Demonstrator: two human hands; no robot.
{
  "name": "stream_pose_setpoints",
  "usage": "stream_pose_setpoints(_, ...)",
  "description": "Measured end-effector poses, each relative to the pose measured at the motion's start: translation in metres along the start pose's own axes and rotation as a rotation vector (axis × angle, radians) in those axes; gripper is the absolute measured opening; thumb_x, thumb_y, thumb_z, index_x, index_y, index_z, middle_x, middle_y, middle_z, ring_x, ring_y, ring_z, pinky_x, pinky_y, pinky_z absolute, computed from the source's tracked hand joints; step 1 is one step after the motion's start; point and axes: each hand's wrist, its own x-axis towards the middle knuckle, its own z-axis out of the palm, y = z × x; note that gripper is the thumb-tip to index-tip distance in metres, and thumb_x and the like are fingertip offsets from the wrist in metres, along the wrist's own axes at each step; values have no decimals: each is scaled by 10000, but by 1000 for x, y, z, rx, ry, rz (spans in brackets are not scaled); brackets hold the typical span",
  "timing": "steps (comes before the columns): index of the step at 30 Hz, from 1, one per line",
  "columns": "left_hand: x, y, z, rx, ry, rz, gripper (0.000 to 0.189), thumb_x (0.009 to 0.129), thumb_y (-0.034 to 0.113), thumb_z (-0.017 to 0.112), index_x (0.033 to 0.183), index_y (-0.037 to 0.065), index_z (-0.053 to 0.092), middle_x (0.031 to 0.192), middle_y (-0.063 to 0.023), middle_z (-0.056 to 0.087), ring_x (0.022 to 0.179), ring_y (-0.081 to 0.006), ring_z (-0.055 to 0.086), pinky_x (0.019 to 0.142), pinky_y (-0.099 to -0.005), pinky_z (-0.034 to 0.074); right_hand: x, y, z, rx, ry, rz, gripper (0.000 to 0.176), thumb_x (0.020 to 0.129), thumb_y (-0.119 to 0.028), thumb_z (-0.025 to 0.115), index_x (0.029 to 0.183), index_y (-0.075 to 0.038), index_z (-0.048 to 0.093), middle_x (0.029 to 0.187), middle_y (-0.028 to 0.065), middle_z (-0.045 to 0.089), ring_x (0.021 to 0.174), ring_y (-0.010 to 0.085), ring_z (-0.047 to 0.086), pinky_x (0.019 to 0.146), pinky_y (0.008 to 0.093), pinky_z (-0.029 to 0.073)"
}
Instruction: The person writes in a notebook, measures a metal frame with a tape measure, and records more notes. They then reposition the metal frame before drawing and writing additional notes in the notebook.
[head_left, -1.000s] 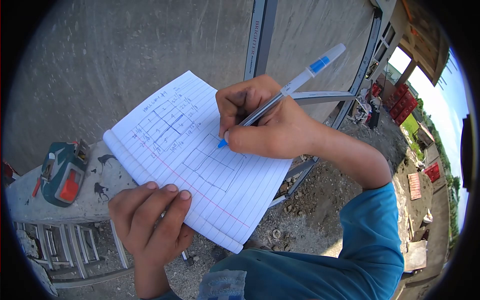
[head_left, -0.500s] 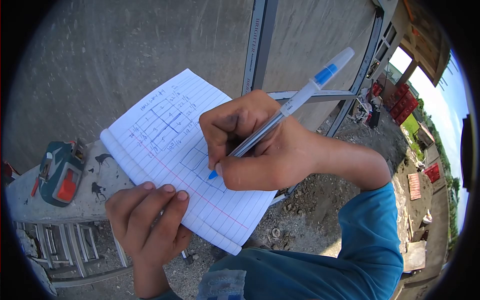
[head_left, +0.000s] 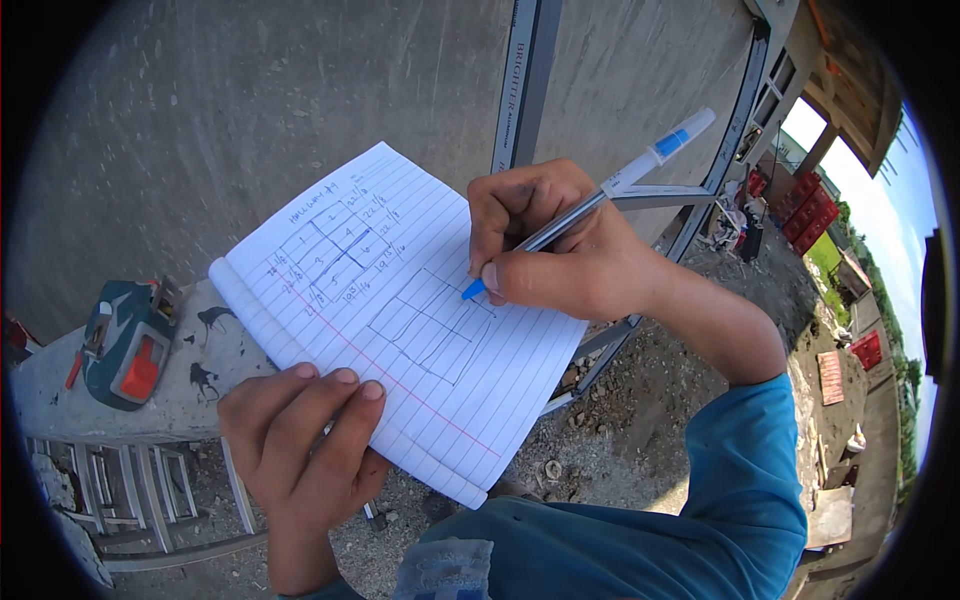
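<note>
A lined notebook (head_left: 420, 400) lies tilted on a concrete ledge (head_left: 190, 385). Two hand-drawn grids with written numbers fill its upper page. My left hand (head_left: 300, 440) presses on the notebook's lower left edge, fingers flat on the paper. My right hand (head_left: 560, 255) grips a clear ballpoint pen (head_left: 640, 165) with a blue cap end. The blue tip touches the page at the right corner of the lower grid. My blue sleeve covers the right forearm.
A teal and orange tape measure (head_left: 125, 345) rests on the ledge at the left. A grey concrete wall (head_left: 250, 110) rises behind, with metal frame bars (head_left: 525, 75) leaning on it. A ladder (head_left: 130, 500) lies below on gravel. Red crates (head_left: 805, 210) stand far right.
My right hand moved the pen down-left across the lower grid half a second ago, then back up-right to the grid's right corner. The lower grid shows more lines. My left hand stayed put.
</note>
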Motion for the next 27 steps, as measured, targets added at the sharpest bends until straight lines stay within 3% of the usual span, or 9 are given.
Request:
stream_pose_setpoints(2,0,0,0,-2,3,1,212,750,209,683,954,154,663,992,5,621,967,-200,553,792,-373,436,9,-1,11,120,46,-36,141,689,-73,636,622,-11,529,590,27,550,578,79,495,541,268,387)
stream_pose_setpoints(6,-1,0,2,-2,19,6,199,760,228,675,943,152,666,992,4,626,958,-199,556,789,-371,434,26,6,23,-2,-9,-113,148,693,-106,640,621,-2,563,583,27,541,571,95,501,548,269,401)
stream_pose_setpoints(9,0,0,1,-7,18,-3,192,764,235,678,937,153,667,987,7,629,953,-195,557,780,-366,433,27,6,24,17,-54,-77,120,710,-82,631,689,4,550,679,60,606,672,86,555,624,246,424)
stream_pose_setpoints(15,1,0,1,-8,20,1,186,764,223,686,936,155,668,990,13,626,951,-189,557,767,-361,428,25,0,15,-68,-85,-105,116,708,-78,632,682,2,553,659,57,599,644,83,551,604,246,425)
stream_pose_setpoints(18,0,0,1,-2,17,0,184,762,218,688,934,156,669,994,16,622,954,-188,553,771,-362,428,22,1,7,59,-19,1,125,712,-90,633,675,0,555,649,55,595,622,83,546,591,249,420)
stream_pose_setpoints(27,-1,-1,1,11,8,17,199,761,239,698,941,159,668,999,14,613,964,-194,549,785,-366,432,20,10,9,-88,-38,-88,140,719,-84,626,673,-20,509,613,27,556,606,68,508,581,245,399)
